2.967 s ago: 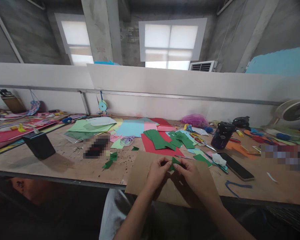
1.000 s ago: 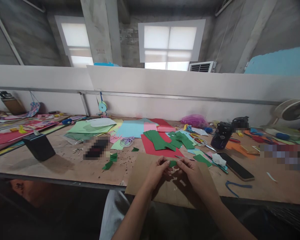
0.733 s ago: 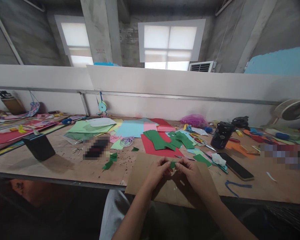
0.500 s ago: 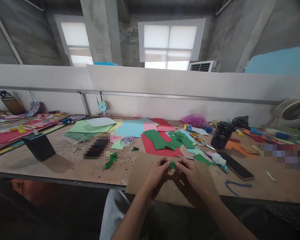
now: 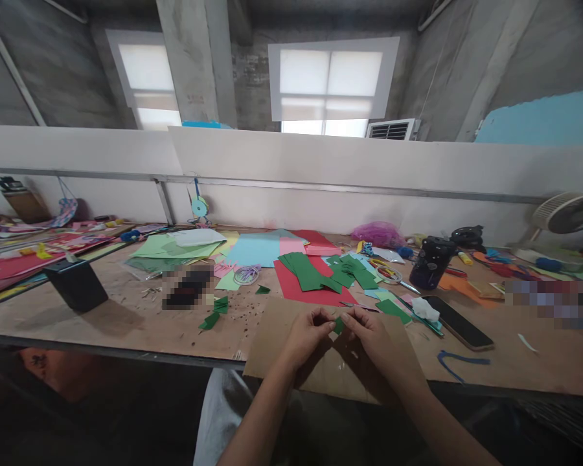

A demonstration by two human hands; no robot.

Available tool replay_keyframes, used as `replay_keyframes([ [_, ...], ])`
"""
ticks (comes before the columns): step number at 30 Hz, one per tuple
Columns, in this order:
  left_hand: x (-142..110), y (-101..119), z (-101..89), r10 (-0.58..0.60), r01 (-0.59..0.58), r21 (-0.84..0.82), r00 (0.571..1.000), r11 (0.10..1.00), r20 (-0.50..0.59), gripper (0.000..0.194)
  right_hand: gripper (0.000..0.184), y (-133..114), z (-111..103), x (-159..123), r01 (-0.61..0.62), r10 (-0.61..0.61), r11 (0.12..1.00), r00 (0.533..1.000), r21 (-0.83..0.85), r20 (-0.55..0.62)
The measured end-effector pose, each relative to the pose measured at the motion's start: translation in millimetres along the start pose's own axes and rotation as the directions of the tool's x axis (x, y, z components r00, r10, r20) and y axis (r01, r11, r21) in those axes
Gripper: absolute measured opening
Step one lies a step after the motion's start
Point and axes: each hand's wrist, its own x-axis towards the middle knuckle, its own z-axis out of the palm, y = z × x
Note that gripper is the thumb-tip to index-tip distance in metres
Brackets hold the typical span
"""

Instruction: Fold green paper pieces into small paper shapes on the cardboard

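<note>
Head cam: R hand [image 5: 369, 329] pinches small green paper pc [image 5: 339, 325] btwn thumb & fingers above cardboard [image 5: 337, 373], L hand [image 5: 311, 332] has thumb & fingertips tog. right at pc's left edge, can't tell if gripping, w/ dk green strips [image 5: 305, 272] partly on red sheet [image 5: 291, 291] just beyond & phone [image 5: 460, 325] off to right.

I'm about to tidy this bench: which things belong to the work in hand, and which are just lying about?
Seemingly in use:
small green paper piece, in the fingers of the right hand
cardboard sheet, below it
likely the green paper strips

Probably just lying about:
phone
dark tumbler
white crumpled wad
black box
</note>
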Motion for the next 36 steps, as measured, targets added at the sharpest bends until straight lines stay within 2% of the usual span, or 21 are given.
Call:
replay_keyframes([
  [3, 1.1, 2.6, 0.1, -0.041, 0.035, -0.137, 0.998, 0.990, -0.041, 0.026, 0.026, 1.6, 2.4, 1.1, -0.002, -0.001, 0.998, 0.999, 0.062, 0.047],
  [7, 1.7, 3.4, 0.5, -0.023, 0.016, -0.251, 0.999, 0.968, -0.024, 0.031, 0.021, 2.4, 3.7, 1.9, 0.091, -0.093, 0.995, 0.994, 0.030, 0.059],
  [12, 1.2, -2.9, 0.4, -0.031, 0.043, -0.215, 0.998, 0.976, 0.062, 0.030, 0.022, -1.2, 0.8, -0.9, 0.083, -0.083, 0.993, 0.997, -0.087, 0.001],
  [16, 0.5, -5.2, 0.7, -0.044, 0.064, -0.185, 0.993, 0.981, 0.110, 0.027, 0.020, 0.9, -1.4, -1.1, 0.130, -0.133, 0.982, 0.991, -0.140, -0.009],
  [22, -0.4, -1.5, 0.1, -0.030, 0.033, -0.075, 0.998, 0.997, 0.047, 0.027, 0.020, 7.8, 0.9, 1.9, 0.179, -0.188, 0.960, 0.982, -0.214, -0.022],
  [31, -1.4, 8.5, 0.9, -0.033, 0.036, -0.163, 0.999, 0.986, 0.021, 0.026, 0.018, 14.9, 2.9, 7.4, 0.190, -0.183, 0.968, 0.982, -0.164, 0.056],
  [36, -1.0, 7.7, 0.5, -0.059, 0.061, -0.159, 0.998, 0.985, 0.012, 0.025, 0.018, 14.2, 2.7, 9.4, 0.208, -0.205, 0.956, 0.978, -0.206, 0.031],
])
